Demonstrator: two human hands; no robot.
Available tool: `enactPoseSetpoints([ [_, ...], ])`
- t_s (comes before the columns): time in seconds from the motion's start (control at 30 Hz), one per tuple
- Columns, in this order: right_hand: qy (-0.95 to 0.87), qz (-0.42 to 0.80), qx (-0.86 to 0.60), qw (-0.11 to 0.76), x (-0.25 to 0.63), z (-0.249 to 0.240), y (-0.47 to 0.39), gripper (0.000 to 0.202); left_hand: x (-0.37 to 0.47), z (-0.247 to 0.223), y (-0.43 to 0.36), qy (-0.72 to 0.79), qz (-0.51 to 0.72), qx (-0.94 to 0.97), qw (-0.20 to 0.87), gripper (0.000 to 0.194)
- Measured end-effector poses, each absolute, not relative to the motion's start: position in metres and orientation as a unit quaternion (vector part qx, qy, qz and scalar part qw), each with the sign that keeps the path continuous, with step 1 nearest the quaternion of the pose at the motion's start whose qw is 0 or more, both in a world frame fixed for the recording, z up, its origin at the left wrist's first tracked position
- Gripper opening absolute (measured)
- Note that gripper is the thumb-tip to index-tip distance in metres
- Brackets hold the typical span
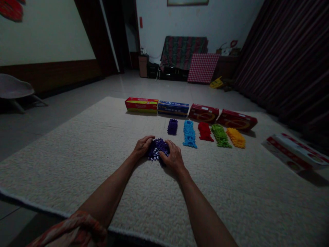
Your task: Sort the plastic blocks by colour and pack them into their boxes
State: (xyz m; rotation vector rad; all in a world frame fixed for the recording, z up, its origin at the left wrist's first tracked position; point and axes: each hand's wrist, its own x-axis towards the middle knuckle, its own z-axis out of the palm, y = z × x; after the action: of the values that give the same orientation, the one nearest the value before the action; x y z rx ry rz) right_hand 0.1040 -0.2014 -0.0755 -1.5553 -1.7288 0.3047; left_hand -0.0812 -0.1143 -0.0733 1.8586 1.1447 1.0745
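Note:
A cluster of shiny purple plastic pieces with toothed edges (156, 150) lies on the pale textured mat (102, 192). My left hand (144, 146) closes against its left side, fingers curled at the far edge. Around its right side bends my right hand (172, 156), with the thumb on top of the pieces. Beyond my hands, sorted pieces lie in groups: a small purple stack (172, 127), a light blue row (189, 134), a red group (205, 131), a green row (221, 136) and a yellow group (235, 138).
Behind the groups stand a red-yellow box (142, 105), a blue box (173, 108) and two dark red boxes (204, 113), (236, 119). A white-and-red carton (298, 152) sits at the right edge of the mat. A chair (15, 89) stands far left, and a dark curtain (285, 51) hangs right.

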Motion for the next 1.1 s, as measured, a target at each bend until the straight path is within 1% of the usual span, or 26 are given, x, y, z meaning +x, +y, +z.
enactPoseSetpoints([
  [0.1, -0.673, 0.124, -0.617, 0.389, 0.106, -0.073, -0.199, 0.057, -0.080, -0.073, -0.113, 0.442, 0.420, 0.712, 0.347, 0.044],
  [0.2, -0.684, 0.132, -0.618, 0.364, 0.111, -0.065, -0.191, 0.057, -0.079, -0.071, -0.109, 0.452, 0.413, 0.710, 0.347, 0.045],
  [0.3, -0.711, 0.137, -0.608, 0.326, 0.116, -0.058, -0.180, 0.058, -0.078, -0.069, -0.101, 0.452, 0.389, 0.723, 0.350, 0.049],
  [0.4, -0.740, 0.132, -0.582, 0.311, 0.120, -0.058, -0.171, 0.059, -0.076, -0.065, -0.090, 0.437, 0.345, 0.751, 0.356, 0.051],
  [0.57, -0.749, 0.112, -0.560, 0.336, 0.123, -0.066, -0.170, 0.045, -0.072, -0.054, -0.070, 0.394, 0.289, 0.790, 0.370, 0.049],
  [0.77, -0.749, 0.119, -0.549, 0.352, 0.127, -0.071, -0.170, 0.042, -0.063, -0.048, -0.056, 0.407, 0.267, 0.731, 0.479, 0.053],
  [0.83, -0.753, 0.114, -0.540, 0.357, 0.128, -0.073, -0.169, 0.043, -0.061, -0.048, -0.058, 0.408, 0.262, 0.735, 0.475, 0.049],
  [0.97, -0.757, 0.113, -0.529, 0.368, 0.129, -0.074, -0.168, 0.042, -0.061, -0.050, -0.061, 0.393, 0.258, 0.768, 0.435, 0.039],
  [1.1, -0.758, 0.125, -0.524, 0.368, 0.131, -0.073, -0.169, 0.040, -0.062, -0.051, -0.059, 0.383, 0.263, 0.771, 0.436, 0.037],
])
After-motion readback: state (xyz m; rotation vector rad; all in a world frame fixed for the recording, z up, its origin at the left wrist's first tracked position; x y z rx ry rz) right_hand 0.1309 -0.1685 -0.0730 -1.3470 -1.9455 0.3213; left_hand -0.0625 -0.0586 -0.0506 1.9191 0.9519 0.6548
